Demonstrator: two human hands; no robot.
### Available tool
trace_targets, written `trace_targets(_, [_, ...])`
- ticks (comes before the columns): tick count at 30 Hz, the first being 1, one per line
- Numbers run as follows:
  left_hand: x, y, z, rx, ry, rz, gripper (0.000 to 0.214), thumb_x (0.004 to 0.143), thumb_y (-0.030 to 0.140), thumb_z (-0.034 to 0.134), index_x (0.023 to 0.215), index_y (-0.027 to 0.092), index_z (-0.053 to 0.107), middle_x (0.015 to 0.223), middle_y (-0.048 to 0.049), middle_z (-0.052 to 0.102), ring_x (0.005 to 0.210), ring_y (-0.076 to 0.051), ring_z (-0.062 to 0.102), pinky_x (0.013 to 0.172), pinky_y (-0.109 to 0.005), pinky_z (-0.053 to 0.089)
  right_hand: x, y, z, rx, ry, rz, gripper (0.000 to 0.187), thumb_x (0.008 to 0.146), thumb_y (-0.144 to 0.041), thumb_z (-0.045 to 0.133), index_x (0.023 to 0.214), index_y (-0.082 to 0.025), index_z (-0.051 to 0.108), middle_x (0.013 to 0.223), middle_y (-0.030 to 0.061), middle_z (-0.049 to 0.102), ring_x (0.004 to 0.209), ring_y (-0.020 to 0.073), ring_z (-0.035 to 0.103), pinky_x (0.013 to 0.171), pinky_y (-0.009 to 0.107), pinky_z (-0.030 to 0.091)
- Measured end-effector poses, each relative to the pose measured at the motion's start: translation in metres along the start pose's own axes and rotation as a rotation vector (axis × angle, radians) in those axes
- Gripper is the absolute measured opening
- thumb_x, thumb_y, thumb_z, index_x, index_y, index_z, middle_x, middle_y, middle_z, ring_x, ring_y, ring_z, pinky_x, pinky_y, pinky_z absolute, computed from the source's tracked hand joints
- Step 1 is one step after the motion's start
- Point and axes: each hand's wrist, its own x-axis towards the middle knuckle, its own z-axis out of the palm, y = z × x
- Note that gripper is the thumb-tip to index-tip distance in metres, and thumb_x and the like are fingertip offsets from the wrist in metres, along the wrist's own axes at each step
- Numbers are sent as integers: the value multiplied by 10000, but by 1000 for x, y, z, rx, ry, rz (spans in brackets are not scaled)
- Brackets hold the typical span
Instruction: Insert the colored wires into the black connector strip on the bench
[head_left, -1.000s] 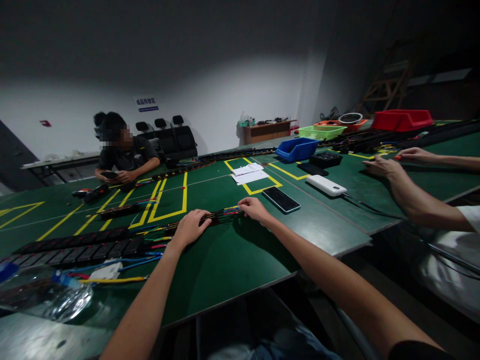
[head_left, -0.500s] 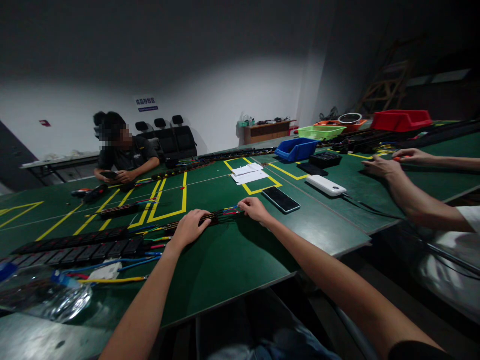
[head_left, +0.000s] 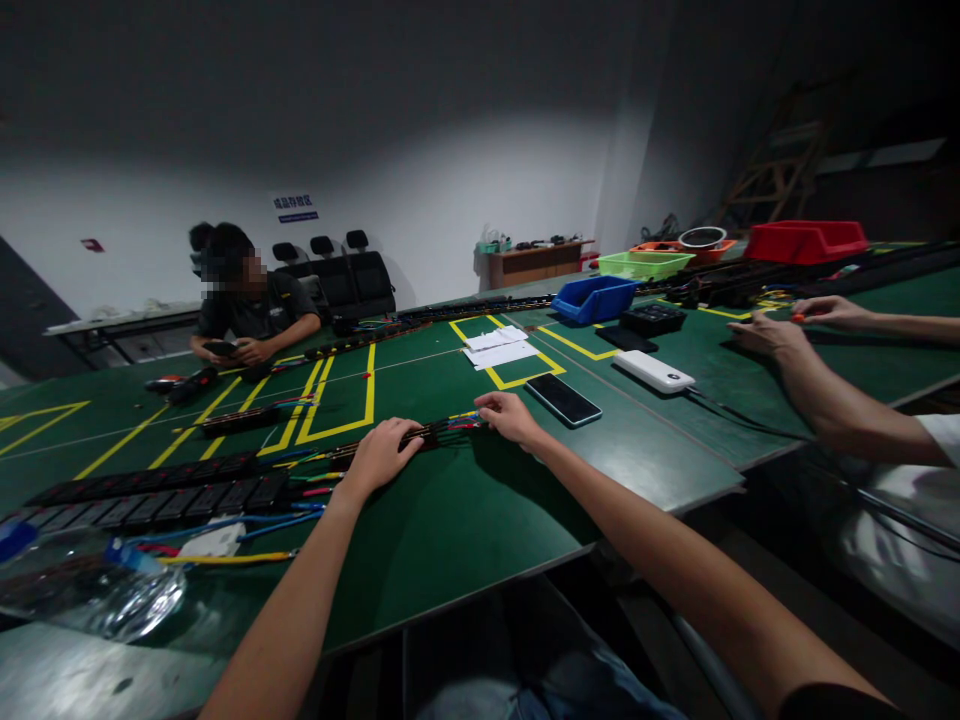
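Observation:
A wire harness (head_left: 448,430), dark along its bundle with loose coloured wires at its right end, lies across the green table in front of me. My left hand (head_left: 381,455) is closed over the bundle, thumb toward the wires and fingers on top. At the coloured wire ends, my right hand (head_left: 506,414) is pinched, thumb against fingers; exactly which wires it holds is too small to make out. Left of my left hand, rows of black fuse-box-like modules (head_left: 180,503) continue the wiring, with blue, red and yellow cables beside them.
A phone (head_left: 564,399), a white power bank (head_left: 652,372) with a cable, and papers (head_left: 499,347) lie beyond my right hand. Blue bin (head_left: 592,300) stands farther back. At left front lies a water bottle (head_left: 90,590). A co-worker's hands (head_left: 787,325) work at right; another person (head_left: 251,300) sits opposite.
My right hand has shifted very slightly left at the wire ends. My left hand stays on the bundle.

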Motion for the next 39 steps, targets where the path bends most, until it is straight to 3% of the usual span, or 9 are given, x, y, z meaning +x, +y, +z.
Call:
trace_targets(11, [0,0,1,-2,11,6,340,1010,449,482,1192,238,677,1192,-80,695,1104,-269,645,955,-418,517,-3,-7,-3,-45,6,11,298,895,-181,645,1188,-141,682,970,58,734,573,77,611,585,204,500])
trace_targets(15, [0,-1,1,1,12,3,348,1011,452,478,1200,236,674,1203,-84,694,1109,-270,643,950,-414,518,-5,-14,-11,-163,25,68,213,914,-320,663,1002,-133,717,848,50,741,536,91,607,538,202,455])
trace_targets(18, [0,-2,2,2,13,6,341,1012,451,482,1200,239,672,1207,-81,692,1107,-262,643,959,-409,514,-7,-19,-17,-207,-98,122,391,980,-445,558,804,-137,724,726,56,734,519,101,603,525,204,444])
trace_targets(22, [-1,-3,2,-2,13,11,332,1012,450,484,1192,244,674,1197,-74,693,1099,-257,645,951,-401,515,-11,-23,-16,-256,-211,150,459,979,-492,545,767,-137,744,713,63,748,488,93,572,491,202,417])
trace_targets(26, [-1,-2,1,-6,18,11,333,1008,446,488,1184,237,677,1183,-78,697,1085,-258,648,942,-396,520,-14,-25,-11,-229,-268,81,334,918,-417,635,769,-147,763,733,46,756,468,77,532,455,197,358])
trace_targets(30, [-1,0,0,-5,16,8,337,1010,447,483,1193,238,674,1190,-79,694,1088,-263,647,941,-404,523,-17,-29,-11,-239,-238,3,329,912,-387,627,713,-154,750,689,39,734,487,92,540,474,206,351])
trace_targets(35, [-1,0,0,-14,14,11,338,1011,452,482,1188,241,677,1202,-77,696,1108,-264,642,958,-410,517,-23,-37,-12,-517,-99,-184,310,938,-372,618,719,-201,757,658,29,703,584,133,576,553,241,331])
trace_targets(39, [-1,0,1,-12,17,11,329,1012,447,484,1186,243,675,1205,-74,694,1112,-261,641,955,-405,517,-27,-42,-10,-701,-37,-280,238,969,-364,599,878,-245,783,823,53,750,742,174,636,617,258,331])
